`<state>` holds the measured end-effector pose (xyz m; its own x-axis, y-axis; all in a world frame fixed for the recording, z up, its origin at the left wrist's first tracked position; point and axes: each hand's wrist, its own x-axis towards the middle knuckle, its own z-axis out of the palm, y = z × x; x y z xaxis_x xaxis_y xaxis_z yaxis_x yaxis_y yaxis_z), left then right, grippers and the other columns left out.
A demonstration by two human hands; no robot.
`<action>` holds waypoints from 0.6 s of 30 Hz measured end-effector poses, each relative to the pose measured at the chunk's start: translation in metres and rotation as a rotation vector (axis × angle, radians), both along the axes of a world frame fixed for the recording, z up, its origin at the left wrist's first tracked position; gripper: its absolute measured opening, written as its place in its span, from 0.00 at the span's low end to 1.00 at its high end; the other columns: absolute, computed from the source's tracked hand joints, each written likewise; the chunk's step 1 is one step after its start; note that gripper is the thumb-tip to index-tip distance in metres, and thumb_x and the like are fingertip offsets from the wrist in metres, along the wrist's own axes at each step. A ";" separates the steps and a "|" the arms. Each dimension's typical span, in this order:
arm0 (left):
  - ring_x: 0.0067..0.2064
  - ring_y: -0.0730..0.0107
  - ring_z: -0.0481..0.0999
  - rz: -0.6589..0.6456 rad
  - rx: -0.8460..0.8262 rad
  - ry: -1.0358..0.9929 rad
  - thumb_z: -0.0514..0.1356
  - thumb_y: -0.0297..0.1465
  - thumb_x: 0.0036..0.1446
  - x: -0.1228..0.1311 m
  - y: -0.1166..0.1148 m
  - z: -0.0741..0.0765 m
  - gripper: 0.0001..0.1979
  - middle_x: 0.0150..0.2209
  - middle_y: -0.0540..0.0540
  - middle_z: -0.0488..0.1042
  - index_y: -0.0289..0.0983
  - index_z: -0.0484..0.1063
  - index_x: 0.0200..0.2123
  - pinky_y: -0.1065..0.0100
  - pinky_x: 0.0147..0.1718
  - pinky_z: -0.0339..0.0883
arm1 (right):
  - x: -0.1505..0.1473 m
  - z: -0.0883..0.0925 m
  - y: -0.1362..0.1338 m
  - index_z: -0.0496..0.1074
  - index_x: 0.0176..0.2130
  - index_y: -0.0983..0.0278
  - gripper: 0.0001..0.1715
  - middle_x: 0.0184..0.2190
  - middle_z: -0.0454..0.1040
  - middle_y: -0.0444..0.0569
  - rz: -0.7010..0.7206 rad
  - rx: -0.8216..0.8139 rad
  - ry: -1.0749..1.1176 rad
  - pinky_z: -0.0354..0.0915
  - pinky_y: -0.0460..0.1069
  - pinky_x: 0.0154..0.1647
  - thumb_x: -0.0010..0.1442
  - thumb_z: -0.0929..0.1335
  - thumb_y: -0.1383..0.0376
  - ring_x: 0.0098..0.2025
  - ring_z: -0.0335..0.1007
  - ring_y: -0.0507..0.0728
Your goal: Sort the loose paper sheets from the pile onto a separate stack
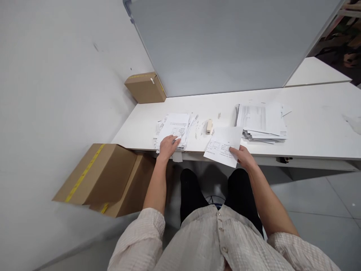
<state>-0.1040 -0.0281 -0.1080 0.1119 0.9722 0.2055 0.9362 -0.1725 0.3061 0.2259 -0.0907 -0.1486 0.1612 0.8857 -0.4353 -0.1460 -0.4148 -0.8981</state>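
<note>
My left hand (168,146) rests on the near part of a loose stack of printed papers (177,121) at the left of the desk. Its thumb and fingers come together on the near corner of the top sheet, which looks slightly lifted. Between the thumb and fingers of my right hand (244,156) is a printed sheet of paper (222,141), held by its right side. That sheet tilts over the desk's front edge, with a small table and lines of text on it. A small cream-coloured device (209,126), perhaps a stapler, lies between the stack and the held sheet.
A thicker pile of papers (261,122) lies to the right on the white desk (313,124). A cardboard box (146,88) stands at the back left corner, and larger boxes (104,177) are beside the desk. A grey panel (225,45) rises behind.
</note>
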 end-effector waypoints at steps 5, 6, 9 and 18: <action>0.54 0.58 0.60 0.024 -0.122 -0.055 0.50 0.47 0.51 -0.003 0.001 0.008 0.24 0.52 0.44 0.63 0.42 0.68 0.47 0.63 0.49 0.56 | 0.001 0.000 -0.001 0.69 0.38 0.66 0.15 0.38 0.75 0.52 -0.001 0.001 0.023 0.68 0.49 0.29 0.47 0.67 0.67 0.35 0.72 0.58; 0.54 0.57 0.59 0.039 -0.142 -0.058 0.51 0.48 0.50 -0.002 0.001 0.009 0.24 0.52 0.44 0.63 0.43 0.68 0.47 0.62 0.49 0.55 | 0.001 0.000 -0.002 0.69 0.38 0.66 0.15 0.38 0.75 0.52 -0.001 0.005 0.030 0.68 0.49 0.30 0.47 0.67 0.67 0.35 0.72 0.58; 0.54 0.54 0.58 0.106 -0.175 -0.073 0.54 0.48 0.47 0.000 0.003 0.007 0.24 0.51 0.45 0.61 0.45 0.69 0.46 0.60 0.49 0.54 | 0.001 0.002 -0.003 0.69 0.37 0.65 0.14 0.40 0.74 0.52 0.008 0.010 0.044 0.68 0.49 0.30 0.47 0.67 0.67 0.36 0.72 0.59; 0.44 0.62 0.67 0.111 0.096 -0.157 0.48 0.37 0.56 0.000 0.008 0.006 0.16 0.39 0.42 0.71 0.36 0.72 0.36 0.63 0.43 0.59 | -0.001 0.002 -0.007 0.70 0.38 0.64 0.15 0.36 0.76 0.50 0.046 0.058 0.085 0.68 0.50 0.32 0.46 0.68 0.66 0.36 0.72 0.59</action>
